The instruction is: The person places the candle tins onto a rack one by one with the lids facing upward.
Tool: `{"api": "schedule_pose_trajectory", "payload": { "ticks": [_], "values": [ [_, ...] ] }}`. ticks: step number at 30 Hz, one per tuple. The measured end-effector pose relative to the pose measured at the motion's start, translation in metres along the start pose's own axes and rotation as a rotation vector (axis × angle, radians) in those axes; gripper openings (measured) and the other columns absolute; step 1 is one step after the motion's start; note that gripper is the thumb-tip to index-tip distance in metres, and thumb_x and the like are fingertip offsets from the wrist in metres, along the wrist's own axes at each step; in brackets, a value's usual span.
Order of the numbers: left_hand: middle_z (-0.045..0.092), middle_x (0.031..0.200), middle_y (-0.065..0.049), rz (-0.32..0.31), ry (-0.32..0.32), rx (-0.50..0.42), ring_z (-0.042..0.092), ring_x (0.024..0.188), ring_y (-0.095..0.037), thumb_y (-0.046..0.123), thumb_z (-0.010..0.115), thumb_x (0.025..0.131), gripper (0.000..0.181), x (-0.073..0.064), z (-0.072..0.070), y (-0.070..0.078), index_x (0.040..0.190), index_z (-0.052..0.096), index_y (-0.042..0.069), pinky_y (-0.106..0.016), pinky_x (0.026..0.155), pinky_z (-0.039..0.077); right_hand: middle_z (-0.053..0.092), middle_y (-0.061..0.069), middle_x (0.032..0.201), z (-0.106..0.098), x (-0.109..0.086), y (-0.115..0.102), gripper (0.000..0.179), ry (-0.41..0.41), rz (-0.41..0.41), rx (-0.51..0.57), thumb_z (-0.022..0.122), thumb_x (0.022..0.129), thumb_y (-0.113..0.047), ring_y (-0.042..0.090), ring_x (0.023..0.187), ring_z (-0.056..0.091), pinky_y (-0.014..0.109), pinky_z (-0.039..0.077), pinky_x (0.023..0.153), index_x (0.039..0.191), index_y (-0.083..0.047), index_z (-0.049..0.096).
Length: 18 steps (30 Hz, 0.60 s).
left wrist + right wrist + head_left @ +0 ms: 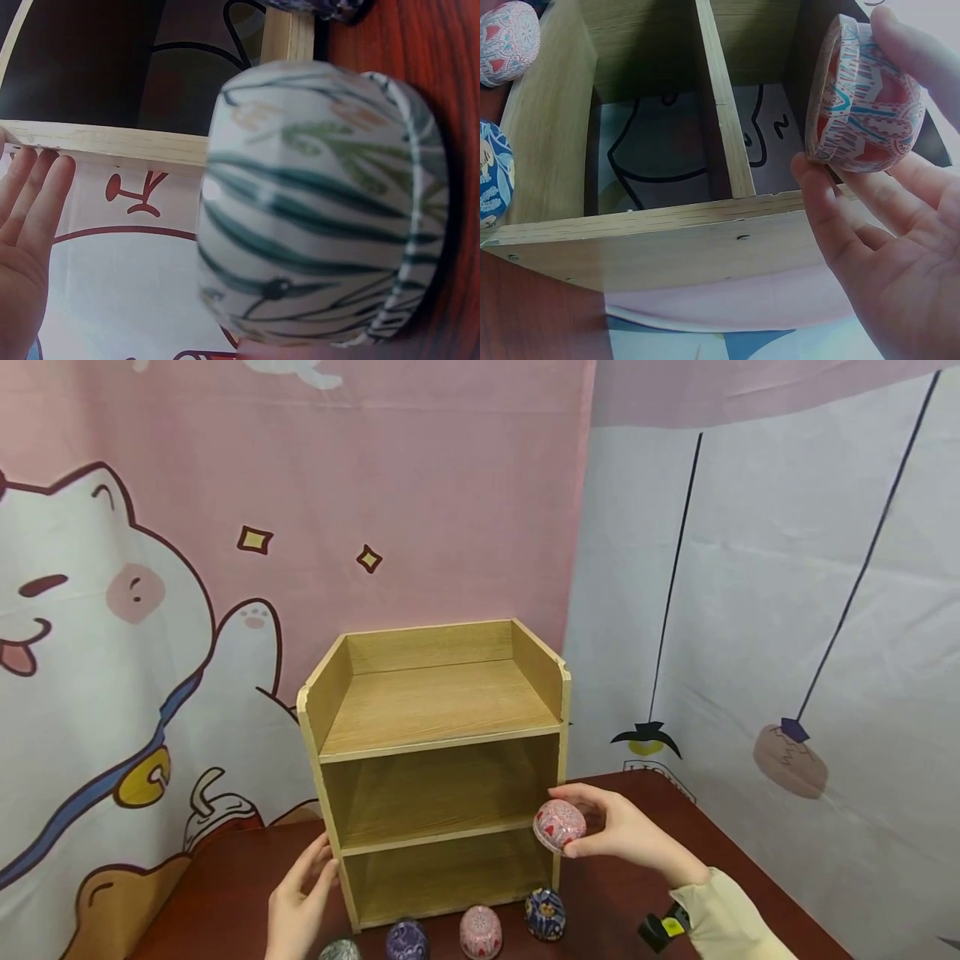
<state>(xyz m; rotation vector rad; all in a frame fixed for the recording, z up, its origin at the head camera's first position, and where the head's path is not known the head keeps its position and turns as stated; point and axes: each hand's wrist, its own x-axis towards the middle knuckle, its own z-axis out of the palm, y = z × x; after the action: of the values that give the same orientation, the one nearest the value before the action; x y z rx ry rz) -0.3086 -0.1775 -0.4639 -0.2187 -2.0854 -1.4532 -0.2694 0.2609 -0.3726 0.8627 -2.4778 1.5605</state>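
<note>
A small pink patterned tin (558, 824) with red hearts is up in front of the wooden shelf's right side. My right hand (626, 832) pinches it between thumb and fingers; in the right wrist view the tin (870, 101) is tilted on its side beside the shelf opening. My left hand (298, 902) is at the left side of the wooden shelf (435, 702), and its nearly straight fingertips (56, 176) touch the side board in the left wrist view. Close to that hand stands a white tin with green leaves (322, 202).
Along the shelf's front on the dark red table (217, 893) stand a purple tin (407, 940), another pink tin (480, 932) and a dark blue tin (544, 914). The shelf has an upper tray and two compartments below. Printed cloth (465, 510) hangs behind.
</note>
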Motion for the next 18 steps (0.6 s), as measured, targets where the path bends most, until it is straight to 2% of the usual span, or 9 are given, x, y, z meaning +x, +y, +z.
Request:
{"api": "schedule_pose_trajectory", "payload": {
  "ticks": [5, 12, 18],
  "values": [
    [0.069, 0.107, -0.017, 0.022, -0.012, -0.022, 0.067, 0.079, -0.005, 0.001, 0.067, 0.090, 0.041, 0.001, 0.001, -0.017, 0.130, 0.062, 0.008, -0.018, 0.065, 0.057, 0.065, 0.010, 0.120, 0.000, 0.001, -0.003, 0.066, -0.009, -0.004, -0.008, 0.082, 0.078, -0.012, 0.014, 0.104, 0.063, 0.036, 0.057, 0.082, 0.137, -0.003, 0.053],
    [0.069, 0.106, -0.009, 0.032, -0.009, -0.024, 0.067, 0.079, -0.004, 0.004, 0.068, 0.090, 0.041, 0.001, 0.000, -0.018, 0.130, 0.063, 0.015, -0.018, 0.065, 0.056, 0.066, 0.008, 0.117, -0.001, 0.003, -0.007, 0.065, -0.014, 0.000, -0.044, 0.082, 0.078, -0.014, 0.014, 0.101, 0.064, 0.033, 0.057, 0.082, 0.135, -0.001, 0.054],
    [0.069, 0.107, -0.008, 0.022, -0.012, -0.046, 0.067, 0.081, -0.003, 0.002, 0.067, 0.090, 0.042, 0.001, 0.001, -0.017, 0.130, 0.063, 0.014, -0.019, 0.066, 0.057, 0.066, 0.006, 0.116, -0.001, 0.005, -0.012, 0.065, -0.007, 0.017, -0.043, 0.083, 0.077, -0.015, 0.015, 0.101, 0.064, 0.033, 0.057, 0.082, 0.134, -0.003, 0.054]
  ]
}}
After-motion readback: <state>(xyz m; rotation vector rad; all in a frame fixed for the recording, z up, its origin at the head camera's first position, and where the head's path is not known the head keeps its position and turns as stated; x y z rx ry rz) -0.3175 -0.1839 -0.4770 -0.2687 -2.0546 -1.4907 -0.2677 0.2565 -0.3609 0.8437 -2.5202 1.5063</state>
